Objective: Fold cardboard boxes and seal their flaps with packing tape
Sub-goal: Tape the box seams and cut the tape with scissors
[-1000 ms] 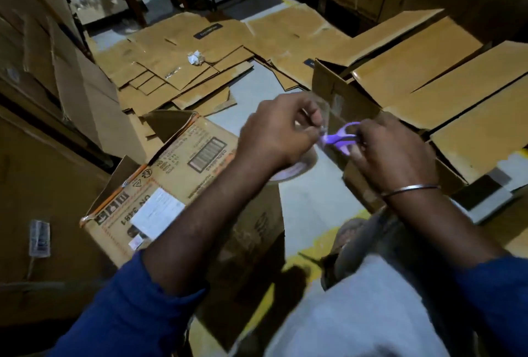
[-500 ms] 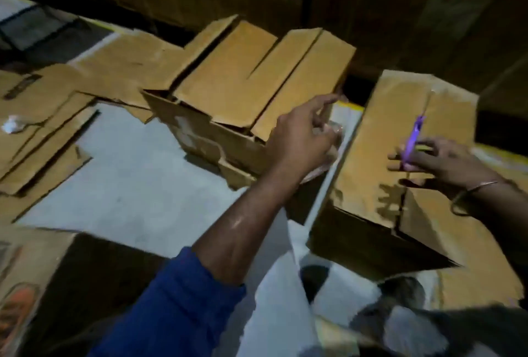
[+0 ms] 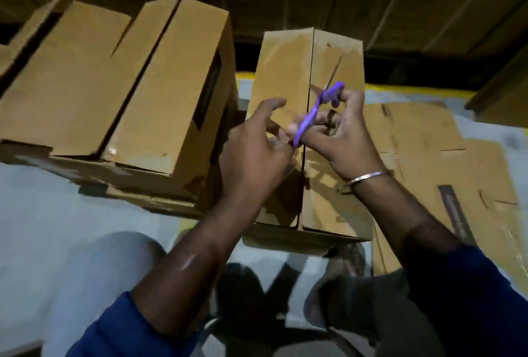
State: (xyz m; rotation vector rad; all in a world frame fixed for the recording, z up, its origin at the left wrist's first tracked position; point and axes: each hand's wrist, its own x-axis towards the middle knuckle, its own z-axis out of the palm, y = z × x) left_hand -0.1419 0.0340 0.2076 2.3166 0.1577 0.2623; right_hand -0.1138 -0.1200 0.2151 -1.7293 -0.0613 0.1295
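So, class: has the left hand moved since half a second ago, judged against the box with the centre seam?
Yes. The left hand has moved right, from beside the box to over its seam, meeting the scissors.

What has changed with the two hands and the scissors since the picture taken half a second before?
The left hand came across to the right hand, above the closed box; whether it holds anything is unclear. The right hand still grips the purple scissors.

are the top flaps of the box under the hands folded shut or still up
Folded shut: both flaps of the box lie flat and meet along a centre seam.
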